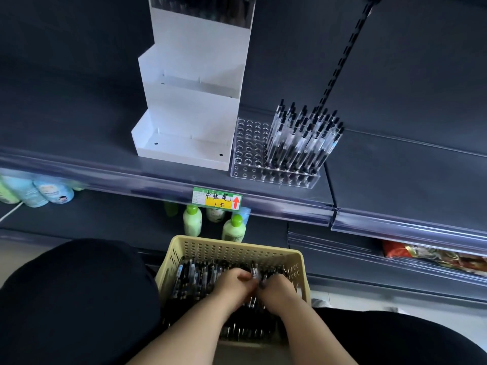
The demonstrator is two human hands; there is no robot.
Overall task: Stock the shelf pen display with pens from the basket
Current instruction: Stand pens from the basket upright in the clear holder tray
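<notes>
The basket [295,262], bottom middle, was filled with pens [195,275]. One pen [254,271] was pinched by curled fingers of the left hand [233,284] and right hand [278,289].

A shop is shown. Dark shelves [79,133] are edged with clear plastic rails [131,176], and a handwritten price tag [217,201] with a red arrow is clipped into one. Many identical pens [303,138] are stood in a clear rack [250,143]. Bottles [192,219] are lined up below, and packets [434,256] are stocked at the right.

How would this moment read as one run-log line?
hands: left hand and right hand grip pens in basket | display: clear pen rack partly filled
</notes>
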